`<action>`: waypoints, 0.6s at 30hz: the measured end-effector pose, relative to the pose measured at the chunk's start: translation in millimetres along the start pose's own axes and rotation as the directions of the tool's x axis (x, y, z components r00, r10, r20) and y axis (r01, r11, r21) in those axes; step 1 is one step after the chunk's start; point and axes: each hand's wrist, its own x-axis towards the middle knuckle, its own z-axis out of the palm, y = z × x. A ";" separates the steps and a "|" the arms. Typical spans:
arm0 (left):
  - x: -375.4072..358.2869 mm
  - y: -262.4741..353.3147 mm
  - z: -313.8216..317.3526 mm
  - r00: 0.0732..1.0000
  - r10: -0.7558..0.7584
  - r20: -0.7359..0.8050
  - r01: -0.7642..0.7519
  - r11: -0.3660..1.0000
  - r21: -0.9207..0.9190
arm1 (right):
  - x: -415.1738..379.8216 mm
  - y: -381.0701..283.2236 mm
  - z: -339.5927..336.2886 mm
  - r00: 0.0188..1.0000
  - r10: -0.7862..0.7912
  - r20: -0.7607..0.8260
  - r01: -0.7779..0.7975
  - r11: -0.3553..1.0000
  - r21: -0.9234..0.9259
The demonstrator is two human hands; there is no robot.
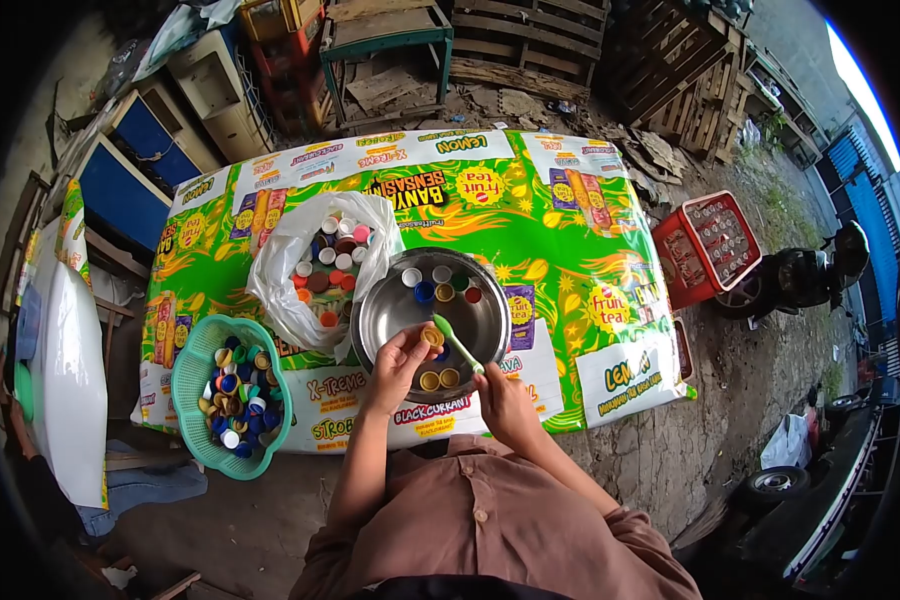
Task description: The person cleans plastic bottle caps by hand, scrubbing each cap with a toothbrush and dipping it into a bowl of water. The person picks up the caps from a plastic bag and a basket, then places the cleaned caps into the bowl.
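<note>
A yellow bottle cap (431,336) is pinched in my left hand (397,368), over the near part of a round steel bowl (368,303). My right hand (504,400) grips the pale end of a green-tipped tool (457,343), its green end close beside the cap. Inside the bowl lie several loose caps, among them a blue cap (424,291), a red cap (472,295) and a yellow cap (430,381). A white plastic bag (275,270) full of caps stands left of the bowl, and a teal basket (189,371) of caps is at the table's left edge.
A green printed cover (570,265) lies over the table. Red crates (705,235) and a motorcycle (795,278) are on the right. Wooden pallets (530,35) stand behind. At the far left, another person's leg (150,485) shows beside a white-covered surface (73,390).
</note>
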 end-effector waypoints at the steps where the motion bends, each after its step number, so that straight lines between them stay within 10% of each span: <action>1: 0.5 -3.3 -1.7 1.000 0.010 -0.010 -0.011 0.999 -0.041 | -0.4 -2.7 0.4 1.000 0.011 -0.002 -0.011 1.000 0.010; 18: 7.5 -8.0 -0.5 0.985 -0.084 -0.153 0.124 0.952 0.278 | -1.6 11.8 6.4 0.998 -0.023 0.065 0.029 0.995 -0.094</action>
